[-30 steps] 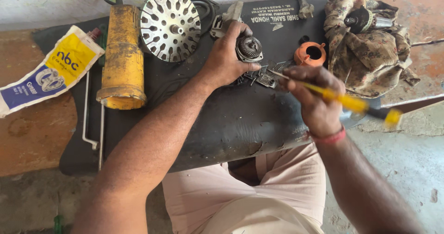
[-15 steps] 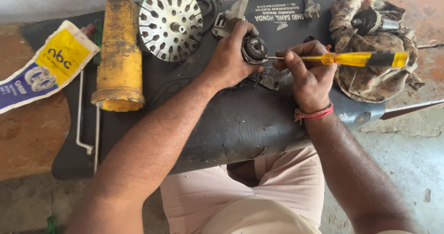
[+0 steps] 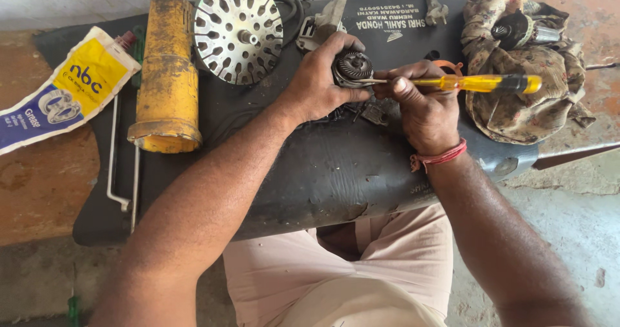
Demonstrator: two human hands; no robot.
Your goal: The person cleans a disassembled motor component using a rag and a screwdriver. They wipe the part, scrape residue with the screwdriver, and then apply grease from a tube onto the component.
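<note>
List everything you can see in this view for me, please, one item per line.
Round dark metal gear part: 1, black-grey, held on the mat.
Yellow-handled screwdriver: 1, tip at the gear part.
Black rubber mat: 1, across the lap.
Yellow cylindrical tool housing: 1, mat's left.
Slotted round metal disc: 1, silver, top centre.
Blue, yellow and white tube: 1, far left.
Patterned cloth: 1, brownish, right.
Bent metal rod: 1, grey, left edge.
Left hand: grips the gear part.
Right hand: holds the screwdriver.

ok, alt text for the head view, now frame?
A left hand grips a small round gear part on a black mat while the right hand holds a yellow-handled screwdriver to it. A yellow tool body lies left.
</note>
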